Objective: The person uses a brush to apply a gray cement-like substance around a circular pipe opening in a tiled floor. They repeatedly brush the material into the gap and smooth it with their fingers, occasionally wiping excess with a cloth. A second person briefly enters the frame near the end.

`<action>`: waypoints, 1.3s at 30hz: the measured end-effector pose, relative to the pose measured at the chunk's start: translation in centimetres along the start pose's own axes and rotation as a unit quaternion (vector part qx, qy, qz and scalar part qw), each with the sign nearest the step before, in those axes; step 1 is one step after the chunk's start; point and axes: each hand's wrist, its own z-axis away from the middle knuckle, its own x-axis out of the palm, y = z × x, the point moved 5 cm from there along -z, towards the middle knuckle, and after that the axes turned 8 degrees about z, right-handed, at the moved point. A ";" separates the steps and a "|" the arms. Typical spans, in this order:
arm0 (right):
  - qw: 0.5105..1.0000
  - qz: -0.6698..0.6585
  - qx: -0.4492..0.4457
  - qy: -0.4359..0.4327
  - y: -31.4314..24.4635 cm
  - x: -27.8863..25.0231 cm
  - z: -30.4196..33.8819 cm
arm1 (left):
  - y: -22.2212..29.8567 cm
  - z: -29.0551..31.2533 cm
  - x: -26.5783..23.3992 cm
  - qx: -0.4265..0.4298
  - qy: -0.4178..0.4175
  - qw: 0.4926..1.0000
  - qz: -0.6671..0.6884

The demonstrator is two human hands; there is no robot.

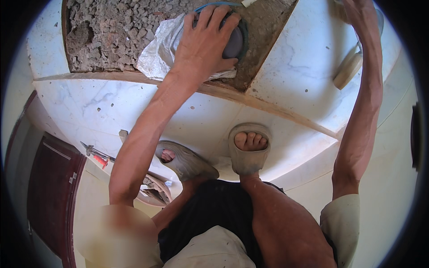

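White tiles (290,67) border rubble (111,31), a dark-red door (51,187) at left. Our left hand (203,47) spreads its fingers (206,18) over a dark round object (235,43) beside a white sack (156,53); whether it or our right hand (359,12) grips, we cannot tell.

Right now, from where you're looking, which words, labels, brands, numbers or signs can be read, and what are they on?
None can be read.
Crumpled white sheet by the left hand: no legible print.
Dark red door: no readable lettering.
Red-handled tool: too small to tell whether it is marked.
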 end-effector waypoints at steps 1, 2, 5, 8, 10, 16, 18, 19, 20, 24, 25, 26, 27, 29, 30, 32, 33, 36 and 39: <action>0.994 -0.043 0.058 -0.080 -2.3 -1.1 -0.9 | -0.4 0.3 0.0 -0.008 -0.010 1.000 0.013; 0.984 -0.081 0.083 -0.134 -3.0 -1.6 -0.7 | -0.5 0.3 -0.1 -0.008 -0.011 1.000 0.012; 0.953 -0.161 0.089 -0.241 -3.9 -3.1 0.8 | -0.1 0.2 -0.5 -0.009 -0.028 0.999 0.024; 0.934 -0.190 0.038 -0.302 -7.0 -4.4 2.6 | 0.1 -0.3 -0.7 -0.017 -0.037 0.998 0.049; 0.935 -0.235 0.063 -0.257 -8.0 -3.9 4.2 | -0.1 -0.4 0.0 -0.003 -0.011 0.999 0.050; 0.918 -0.167 -0.024 -0.359 -9.6 -4.4 5.0 | -1.4 0.9 -0.7 -0.031 0.028 0.981 0.190; 0.942 -0.240 0.076 -0.220 -10.3 -0.2 6.9 | -0.9 0.8 -0.8 -0.042 0.034 0.977 0.205; 0.925 -0.299 0.064 -0.224 -10.0 -0.7 6.9 | -0.7 0.9 -1.2 -0.053 0.041 0.975 0.210; 0.905 -0.355 0.056 -0.227 -9.4 -1.4 7.1 | -0.6 1.0 -1.0 -0.063 0.047 0.977 0.200; 0.913 -0.289 0.039 -0.286 -10.0 -0.4 8.6 | -0.3 1.6 -0.1 -0.118 0.052 0.979 0.161; 0.922 -0.252 0.016 -0.293 -10.2 0.9 8.7 | -0.1 1.6 0.0 -0.129 0.046 0.978 0.155; 0.930 -0.216 0.005 -0.297 -10.9 2.1 8.4 | 0.1 1.5 0.2 -0.155 0.036 0.973 0.166; 0.933 -0.183 0.013 -0.310 -11.7 3.1 7.9 | 0.3 1.4 0.2 -0.181 0.025 0.967 0.176; 0.947 -0.273 0.051 -0.159 -11.6 4.2 6.0 | 0.6 1.6 0.4 -0.206 0.038 0.963 0.170; 0.942 -0.317 0.069 -0.082 -11.6 4.1 5.5 | 0.8 2.0 0.6 -0.202 0.060 0.965 0.155; 0.874 -0.454 0.146 -0.089 -12.1 1.9 5.1 | 0.7 2.9 1.0 -0.201 0.096 0.965 0.135; 0.874 -0.445 0.147 -0.124 -12.3 0.9 5.7 | 0.8 3.2 1.2 -0.202 0.111 0.964 0.133; 0.918 -0.287 0.080 -0.263 -12.4 2.2 8.2 | 0.8 2.4 1.2 -0.199 0.112 0.964 0.138; 0.952 -0.263 0.027 -0.152 -12.2 4.9 8.2 | 1.4 1.5 -0.8 -0.233 0.037 0.949 0.209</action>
